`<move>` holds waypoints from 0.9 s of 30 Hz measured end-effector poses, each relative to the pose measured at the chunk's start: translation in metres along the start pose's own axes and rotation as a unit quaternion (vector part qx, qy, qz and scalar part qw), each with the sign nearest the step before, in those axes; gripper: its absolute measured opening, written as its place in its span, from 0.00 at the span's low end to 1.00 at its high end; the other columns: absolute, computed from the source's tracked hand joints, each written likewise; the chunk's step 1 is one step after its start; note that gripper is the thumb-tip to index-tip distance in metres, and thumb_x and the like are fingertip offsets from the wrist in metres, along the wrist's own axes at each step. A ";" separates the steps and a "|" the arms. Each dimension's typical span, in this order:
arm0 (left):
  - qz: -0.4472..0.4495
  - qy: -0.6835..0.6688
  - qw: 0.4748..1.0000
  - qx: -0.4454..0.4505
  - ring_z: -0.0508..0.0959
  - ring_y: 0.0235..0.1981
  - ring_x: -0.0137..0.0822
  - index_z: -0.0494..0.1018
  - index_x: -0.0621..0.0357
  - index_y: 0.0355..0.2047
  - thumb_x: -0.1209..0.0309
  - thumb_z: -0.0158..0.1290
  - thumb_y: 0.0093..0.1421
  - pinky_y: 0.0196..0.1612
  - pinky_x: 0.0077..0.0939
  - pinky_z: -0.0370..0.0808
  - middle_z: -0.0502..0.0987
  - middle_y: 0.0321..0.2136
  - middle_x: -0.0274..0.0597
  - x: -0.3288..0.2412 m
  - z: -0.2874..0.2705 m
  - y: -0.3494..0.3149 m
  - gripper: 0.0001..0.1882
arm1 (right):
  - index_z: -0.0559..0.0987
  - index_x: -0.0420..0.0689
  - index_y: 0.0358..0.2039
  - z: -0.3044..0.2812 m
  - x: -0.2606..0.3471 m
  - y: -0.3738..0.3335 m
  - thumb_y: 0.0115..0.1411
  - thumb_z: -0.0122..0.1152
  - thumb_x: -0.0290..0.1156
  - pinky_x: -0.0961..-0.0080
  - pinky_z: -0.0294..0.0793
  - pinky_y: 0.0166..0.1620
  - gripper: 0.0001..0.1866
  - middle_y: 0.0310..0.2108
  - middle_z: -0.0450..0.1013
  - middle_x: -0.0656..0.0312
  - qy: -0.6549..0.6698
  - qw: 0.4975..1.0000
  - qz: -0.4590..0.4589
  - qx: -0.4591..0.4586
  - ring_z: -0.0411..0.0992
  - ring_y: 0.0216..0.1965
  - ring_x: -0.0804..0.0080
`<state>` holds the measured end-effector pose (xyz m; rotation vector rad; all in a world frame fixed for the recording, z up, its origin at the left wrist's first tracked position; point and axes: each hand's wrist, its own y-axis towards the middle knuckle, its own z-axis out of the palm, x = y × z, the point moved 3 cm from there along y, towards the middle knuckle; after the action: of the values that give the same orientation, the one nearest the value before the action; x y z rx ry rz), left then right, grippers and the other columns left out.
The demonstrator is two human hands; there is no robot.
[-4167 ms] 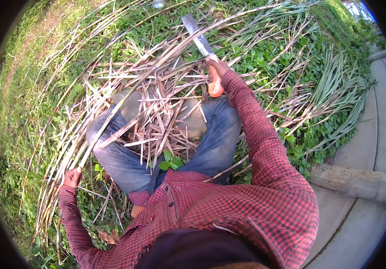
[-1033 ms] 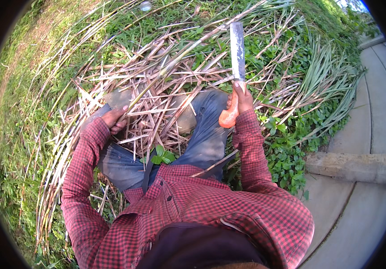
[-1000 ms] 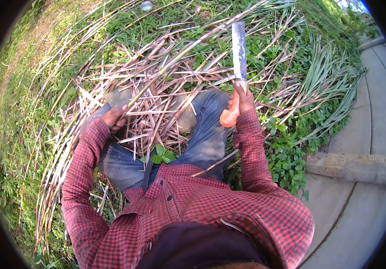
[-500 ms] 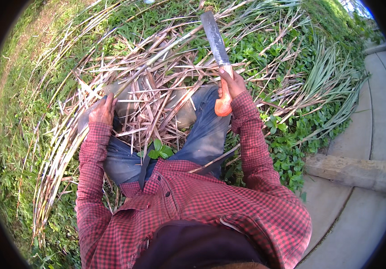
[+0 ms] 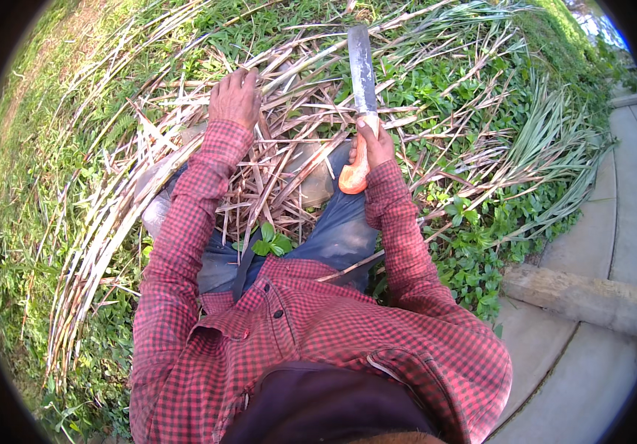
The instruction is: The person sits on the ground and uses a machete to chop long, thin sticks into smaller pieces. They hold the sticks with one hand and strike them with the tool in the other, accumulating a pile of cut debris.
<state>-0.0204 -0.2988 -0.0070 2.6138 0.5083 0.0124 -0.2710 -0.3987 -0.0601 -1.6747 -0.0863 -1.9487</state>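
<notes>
My right hand (image 5: 375,145) is wrapped round the orange-and-white handle of a machete (image 5: 364,74). Its broad, worn blade points away from me, above the litter of dry strips. Ahead of my left knee, my left hand (image 5: 236,100) is closed on a long pale-green stalk (image 5: 292,74), its fingertips partly hidden. From there the stalk runs off to the far right. Below and between my hands, brown dry leaf strips (image 5: 274,174) are heaped over and between my legs. The blade and my left hand are well apart.
A bundle of long stalks (image 5: 85,288) curves along my left side. Green leafy tops (image 5: 548,140) lie at the right, beside low plants. Farther right are a concrete path (image 5: 592,214) and a thick log (image 5: 583,296) across it.
My left hand has moved forward and right along the stalk, from beside my left knee. My right hand has drawn slightly left and the machete now stands more upright.
</notes>
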 end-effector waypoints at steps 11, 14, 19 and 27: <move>-0.071 -0.061 0.986 0.139 0.75 0.40 0.48 0.67 0.56 0.41 0.68 0.43 0.57 0.39 0.41 0.73 0.72 0.39 0.53 -0.045 0.074 0.042 0.12 | 0.67 0.45 0.37 -0.056 0.003 -0.050 0.52 0.61 0.38 0.79 0.65 0.13 0.17 0.15 0.64 0.63 0.028 0.994 -0.018 -0.104 0.64 0.10 0.75; -0.103 -0.109 0.967 0.205 0.74 0.37 0.52 0.66 0.58 0.38 0.58 0.44 0.59 0.40 0.45 0.70 0.74 0.35 0.53 -0.036 0.079 0.047 0.16 | 0.67 0.45 0.37 -0.056 0.002 -0.052 0.52 0.61 0.37 0.78 0.65 0.13 0.16 0.15 0.64 0.64 0.039 0.993 -0.022 -0.105 0.64 0.10 0.75; -0.094 -0.288 0.930 0.207 0.72 0.19 0.37 0.71 0.61 0.27 0.55 0.44 0.59 0.26 0.33 0.68 0.72 0.17 0.44 -0.009 0.090 0.064 0.20 | 0.68 0.43 0.37 -0.046 0.005 -0.054 0.54 0.59 0.37 0.79 0.65 0.13 0.16 0.16 0.64 0.63 0.029 0.996 -0.023 -0.086 0.64 0.11 0.75; -0.274 -0.607 0.578 0.473 0.46 0.05 0.17 0.63 0.52 0.24 0.53 0.40 0.62 0.06 0.17 0.38 0.50 0.08 0.20 -0.001 0.068 0.036 0.18 | 0.68 0.43 0.38 -0.021 0.021 -0.040 0.55 0.58 0.36 0.81 0.66 0.15 0.14 0.16 0.64 0.64 0.036 0.996 -0.073 -0.048 0.64 0.12 0.76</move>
<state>-0.0024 -0.3593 -0.0511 2.2235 0.8206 -2.6351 -0.3090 -0.3811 -0.0329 -1.6991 -0.0914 -2.1494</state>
